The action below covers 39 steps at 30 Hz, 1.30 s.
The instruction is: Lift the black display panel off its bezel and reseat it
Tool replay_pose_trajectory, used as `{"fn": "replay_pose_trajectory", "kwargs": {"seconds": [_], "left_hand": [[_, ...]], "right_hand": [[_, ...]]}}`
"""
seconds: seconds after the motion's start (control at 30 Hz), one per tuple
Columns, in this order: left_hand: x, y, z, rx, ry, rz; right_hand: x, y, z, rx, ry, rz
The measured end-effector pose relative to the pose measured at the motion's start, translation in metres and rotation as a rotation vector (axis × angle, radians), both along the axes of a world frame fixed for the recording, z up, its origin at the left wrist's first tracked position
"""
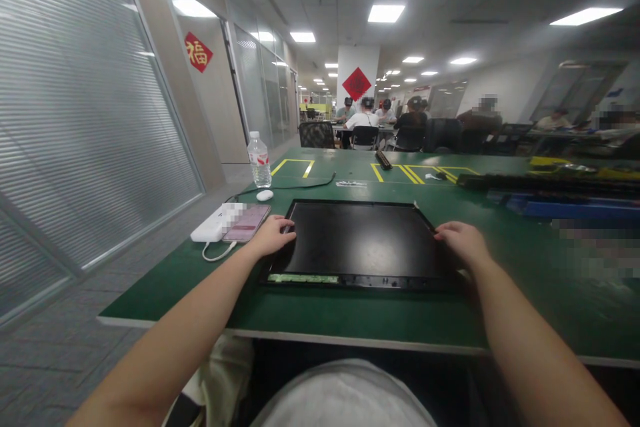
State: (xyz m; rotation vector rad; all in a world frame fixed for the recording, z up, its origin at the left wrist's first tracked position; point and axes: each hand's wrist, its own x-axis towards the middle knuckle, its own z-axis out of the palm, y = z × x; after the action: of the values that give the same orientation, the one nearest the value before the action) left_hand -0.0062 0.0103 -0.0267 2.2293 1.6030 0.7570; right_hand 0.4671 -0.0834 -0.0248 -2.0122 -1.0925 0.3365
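Observation:
A flat black display panel (363, 237) lies in front of me, with a green circuit board strip (303, 278) along the left part of its near edge. My left hand (273, 235) grips the panel's left edge, thumb and fingers closed on the frame. On the opposite side, my right hand (464, 243) pinches the right edge near its upper part. The undersides of both grips are hidden, and I cannot tell whether the panel is slightly raised.
On the green table (200, 293), a white power bank (213, 223) and a phone (249, 221) lie left, near a water bottle (259, 160), a white oval case (265, 195) and a black cable (305, 185). Dark strips (540, 182) and a blue bar (560, 207) lie right. People sit beyond.

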Motion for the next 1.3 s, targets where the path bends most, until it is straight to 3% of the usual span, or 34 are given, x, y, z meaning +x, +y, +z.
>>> {"fn": "replay_pose_trajectory", "kwargs": {"seconds": [0.2,0.4,0.57,0.97,1.13,1.3], "left_hand": [[-0.006,-0.007,0.005,-0.008,0.088,-0.077],[-0.022,-0.021,0.028,-0.083,0.164,-0.433],[-0.02,-0.03,0.039,-0.132,0.246,-0.591],[-0.021,-0.027,0.037,-0.095,0.224,-0.652],[-0.021,-0.028,0.037,-0.072,0.205,-0.738],[-0.022,-0.025,0.035,-0.075,0.227,-0.701]], "right_hand": [[-0.002,-0.002,0.001,0.011,0.011,0.009],[-0.002,-0.002,0.0,0.02,0.003,0.013],[-0.001,-0.002,0.001,0.021,-0.014,0.002],[0.001,0.0,0.0,0.001,-0.01,-0.011],[-0.001,-0.002,0.0,0.013,0.004,-0.022],[0.0,-0.001,-0.001,-0.006,0.021,-0.017]]}}
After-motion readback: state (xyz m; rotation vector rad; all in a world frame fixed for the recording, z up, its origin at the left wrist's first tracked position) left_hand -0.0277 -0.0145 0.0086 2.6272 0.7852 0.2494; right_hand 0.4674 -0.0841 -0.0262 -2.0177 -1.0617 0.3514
